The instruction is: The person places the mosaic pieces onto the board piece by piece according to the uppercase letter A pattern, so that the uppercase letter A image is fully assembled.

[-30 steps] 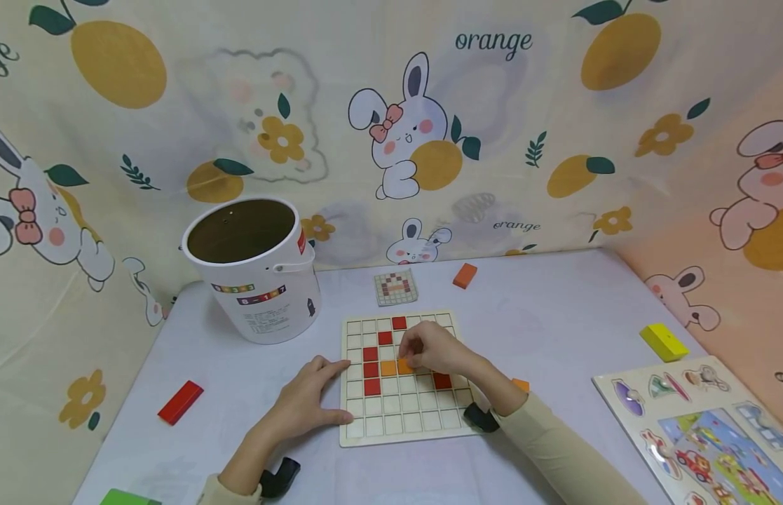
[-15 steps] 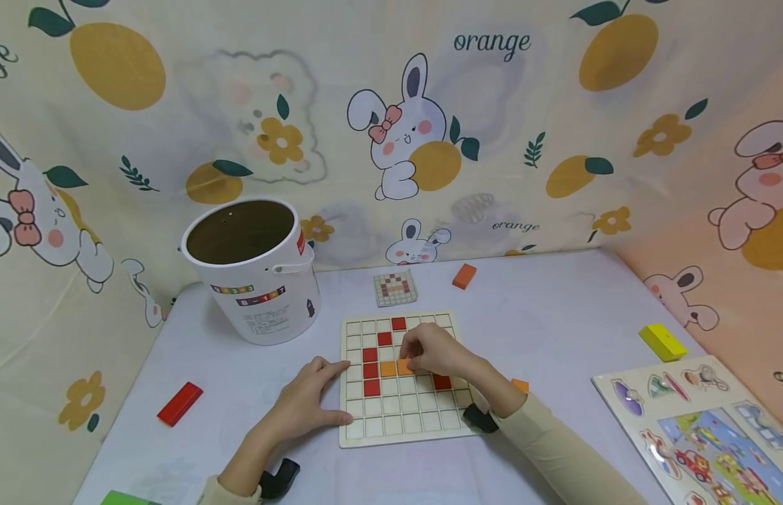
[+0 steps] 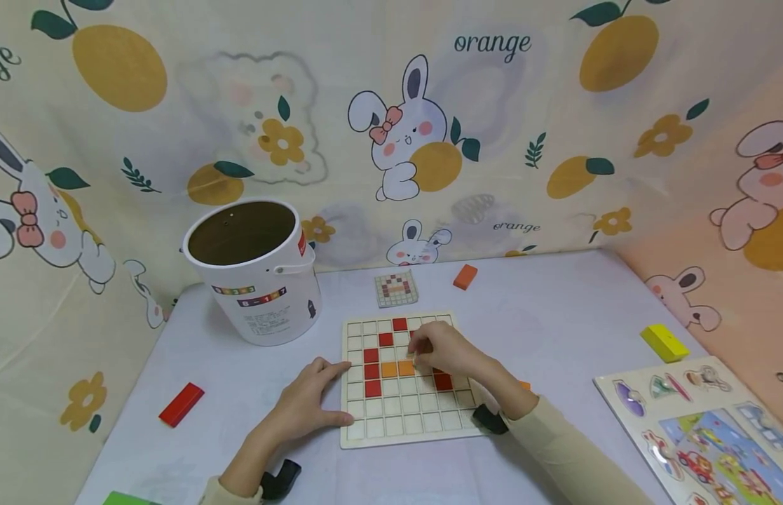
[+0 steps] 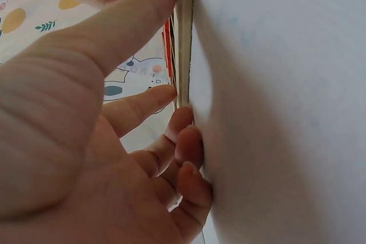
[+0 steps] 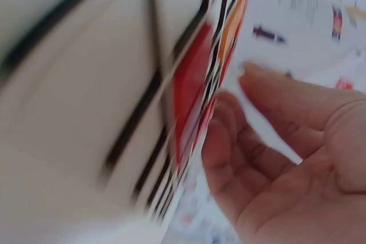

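My left hand (image 3: 308, 400) rests at the left edge of a pale grid board (image 3: 413, 423), thumb and index finger spread along the edge. In the left wrist view its fingertips (image 4: 189, 144) are by the board's side and the white table. My right hand (image 3: 451, 348) is over the board's middle, beside an orange tile (image 3: 406, 368). The right wrist view shows a gap between its thumb (image 5: 257, 81) and bent fingers, with nothing seen held. Another orange tile (image 3: 388, 369) and several red tiles (image 3: 372, 388) sit in the grid; the right hand hides some cells.
A white bucket (image 3: 274, 308) stands at back left. Behind the board lie a small pattern card (image 3: 396, 288) and an orange block (image 3: 465, 276). A red block (image 3: 181, 405) is at left, a green one (image 3: 129, 499) at front left, a yellow block (image 3: 664, 342) and picture puzzle (image 3: 713, 428) at right.
My right hand has shifted slightly right, away from the second orange tile, which now shows more fully in its cell. The left hand stays at the board's edge.
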### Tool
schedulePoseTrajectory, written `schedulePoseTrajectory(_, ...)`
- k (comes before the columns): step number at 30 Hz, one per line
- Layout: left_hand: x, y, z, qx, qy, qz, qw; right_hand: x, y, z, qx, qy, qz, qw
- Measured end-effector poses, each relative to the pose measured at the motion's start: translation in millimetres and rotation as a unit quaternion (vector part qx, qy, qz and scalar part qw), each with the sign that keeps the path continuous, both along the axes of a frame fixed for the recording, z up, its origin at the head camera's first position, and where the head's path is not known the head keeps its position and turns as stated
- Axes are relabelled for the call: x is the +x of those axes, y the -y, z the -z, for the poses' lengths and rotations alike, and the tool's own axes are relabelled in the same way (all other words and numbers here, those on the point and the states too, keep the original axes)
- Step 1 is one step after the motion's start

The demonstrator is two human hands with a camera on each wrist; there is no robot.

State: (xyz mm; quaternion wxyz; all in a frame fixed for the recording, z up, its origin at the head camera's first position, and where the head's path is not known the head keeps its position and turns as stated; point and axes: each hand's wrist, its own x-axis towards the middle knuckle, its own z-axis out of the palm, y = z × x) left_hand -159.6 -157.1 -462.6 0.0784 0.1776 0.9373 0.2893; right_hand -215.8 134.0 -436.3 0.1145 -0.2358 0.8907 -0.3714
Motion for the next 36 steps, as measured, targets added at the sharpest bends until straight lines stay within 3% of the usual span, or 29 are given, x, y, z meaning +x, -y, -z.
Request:
schedulePoseTrajectory(6,-1.3,-1.7,1.0,-0.003,0.004,0.004,1.0,8.1,-66.9,0.1,-0.046,0.011,0.02,0.999)
schedulePoseTrajectory(12,-0.7,-1.8,-0.8,0.0,0.01,-0.001,1.0,33.6,-132.8,-0.3,-0.056,0.062,0.03,0.996)
schedulePoseTrajectory(15,-0.4,-1.4,-1.0,0.0,0.012,-0.003,0.9999,46.1,-151.7,1.6,-0.053,0.06,0.017,0.997)
schedulePoseTrajectory(21,-0.2,-1.3,0.2,0.0,0.012,-0.006,0.9999,59.6,-160.2,10.6,-0.039,0.035,0.018,0.998)
schedulePoseTrajectory(36,0.8,-0.8,0.1,0.008,0.001,-0.001,1.0,64.2,-152.6,10.8,-0.023,0.027,0.047,0.998)
